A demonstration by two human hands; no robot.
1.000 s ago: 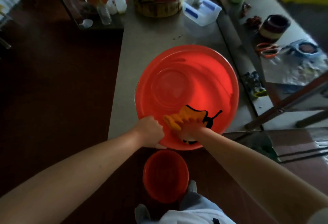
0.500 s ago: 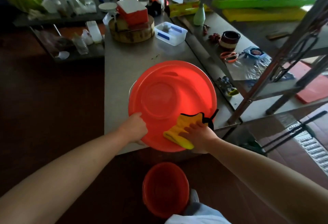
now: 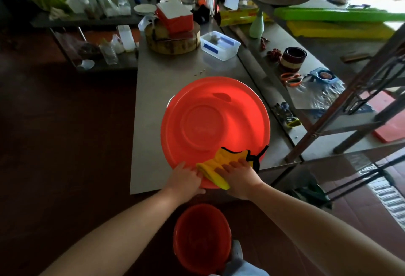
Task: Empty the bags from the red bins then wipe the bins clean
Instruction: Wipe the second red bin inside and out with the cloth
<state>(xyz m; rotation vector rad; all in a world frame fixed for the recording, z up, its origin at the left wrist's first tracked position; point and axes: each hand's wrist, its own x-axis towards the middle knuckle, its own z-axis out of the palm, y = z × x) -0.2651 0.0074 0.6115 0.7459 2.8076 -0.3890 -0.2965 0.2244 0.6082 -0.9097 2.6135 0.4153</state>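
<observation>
1. The right hand (image 3: pixel 238 177) lies flat, fingers straight and spread, palm down on a yellow cloth (image 3: pixel 219 162); it presses the cloth and does not curl round it
2. The yellow cloth has black edging and a black loop at its right corner. It lies bunched on the near part of the large red bin (image 3: pixel 214 122), with one fold hanging over the near rim
3. The left hand (image 3: pixel 186 180) grips the near rim of the large red bin just beside the cloth, with fingers on top of the rim and thumb beneath it. Its fingertips touch the left end of the cloth
4. The large red bin rests on the steel surface (image 3: pixel 153 122), its broad round face towards the camera and its near rim projecting past the near edge of the surface. Whether that face is the inside or the underside cannot be told
5. A small red bin (image 3: pixel 201 238) stands on the floor (image 3: pixel 65 144) below, between the two forearms, mouth up, touching a shoe (image 3: pixel 235 253). Its interior is dim; contents cannot be told
6. Farther along the surface stands a clear tub (image 3: pixel 220 48) with blue clips, holding a small pale item
7. Left of the tub, a round wooden block (image 3: pixel 173 41) carries a tilted red-and-white box (image 3: pixel 175 18)
8. On the adjoining steel shelf (image 3: pixel 328 61) to the right stand a dark pot (image 3: pixel 293 59) and, nearer, orange scissors (image 3: pixel 292 78)
</observation>
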